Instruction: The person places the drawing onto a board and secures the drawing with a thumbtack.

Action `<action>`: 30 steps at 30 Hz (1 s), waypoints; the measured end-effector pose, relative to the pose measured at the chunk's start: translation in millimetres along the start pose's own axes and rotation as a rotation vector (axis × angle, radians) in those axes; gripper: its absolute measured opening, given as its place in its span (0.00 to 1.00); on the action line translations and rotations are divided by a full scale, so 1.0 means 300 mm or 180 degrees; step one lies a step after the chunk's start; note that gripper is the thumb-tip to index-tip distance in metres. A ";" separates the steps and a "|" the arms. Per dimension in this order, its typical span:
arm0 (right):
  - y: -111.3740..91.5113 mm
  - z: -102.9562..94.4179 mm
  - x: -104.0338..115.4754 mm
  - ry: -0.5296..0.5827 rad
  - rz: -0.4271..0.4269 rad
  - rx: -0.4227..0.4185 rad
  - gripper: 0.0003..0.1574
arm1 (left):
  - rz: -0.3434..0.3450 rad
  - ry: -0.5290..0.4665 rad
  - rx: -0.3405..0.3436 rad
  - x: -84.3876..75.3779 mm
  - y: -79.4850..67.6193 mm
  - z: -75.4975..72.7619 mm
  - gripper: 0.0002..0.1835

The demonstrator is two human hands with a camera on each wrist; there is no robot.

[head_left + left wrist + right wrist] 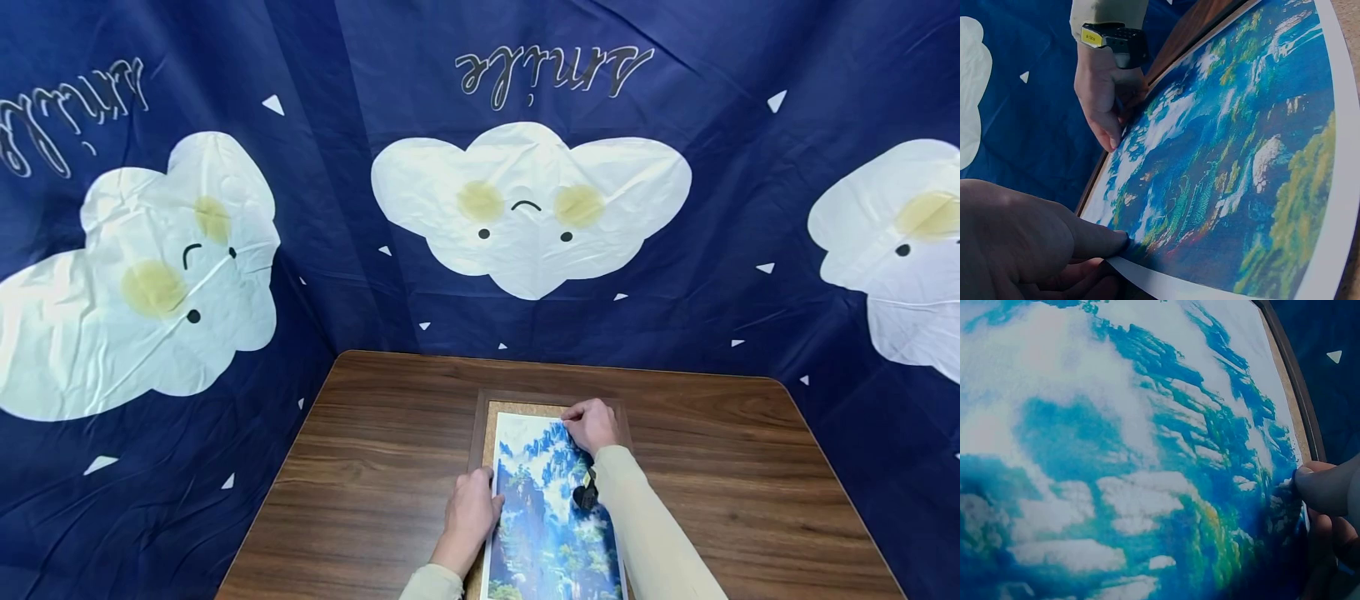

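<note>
A landscape print with blue mountains, trees and a white border lies over a cork board in a brown wooden frame. At the print's left edge is my left hand. Its thumb lies on the picture in the left wrist view, the other fingers curled below the edge. Up at the far edge, my right hand pinches the paper's border between thumb and finger. The right wrist view shows that thumb on the print, with fingers tucked under beside it.
The framed board rests on a brown wood-grain table. Behind and at both sides hangs a dark blue curtain with white clouds and small triangles. A black device with a yellow display is strapped to the right wrist.
</note>
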State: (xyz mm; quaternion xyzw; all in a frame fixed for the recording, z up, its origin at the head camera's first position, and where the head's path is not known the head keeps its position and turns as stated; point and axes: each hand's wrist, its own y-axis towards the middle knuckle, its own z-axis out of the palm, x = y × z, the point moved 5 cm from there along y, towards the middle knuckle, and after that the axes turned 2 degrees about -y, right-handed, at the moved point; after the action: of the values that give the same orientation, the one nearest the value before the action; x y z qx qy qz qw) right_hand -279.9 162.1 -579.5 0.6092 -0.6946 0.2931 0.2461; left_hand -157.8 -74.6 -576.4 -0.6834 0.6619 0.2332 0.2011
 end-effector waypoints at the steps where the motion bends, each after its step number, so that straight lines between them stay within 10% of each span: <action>1: 0.000 0.000 0.002 -0.0002 0.0013 -0.0001 0.05 | -0.0005 0.0003 0.0004 0.000 0.000 0.000 0.14; 30: 0.019 0.009 0.002 0.0102 0.0248 -0.0045 0.05 | -0.0035 -0.0041 0.0023 0.001 0.000 -0.004 0.17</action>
State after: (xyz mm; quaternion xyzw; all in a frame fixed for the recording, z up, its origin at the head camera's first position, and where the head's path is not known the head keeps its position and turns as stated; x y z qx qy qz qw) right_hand -285.7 160.2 -581.6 0.5751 -0.7158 0.3072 0.2500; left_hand -157.8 -75.5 -575.6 -0.6848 0.6577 0.2341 0.2091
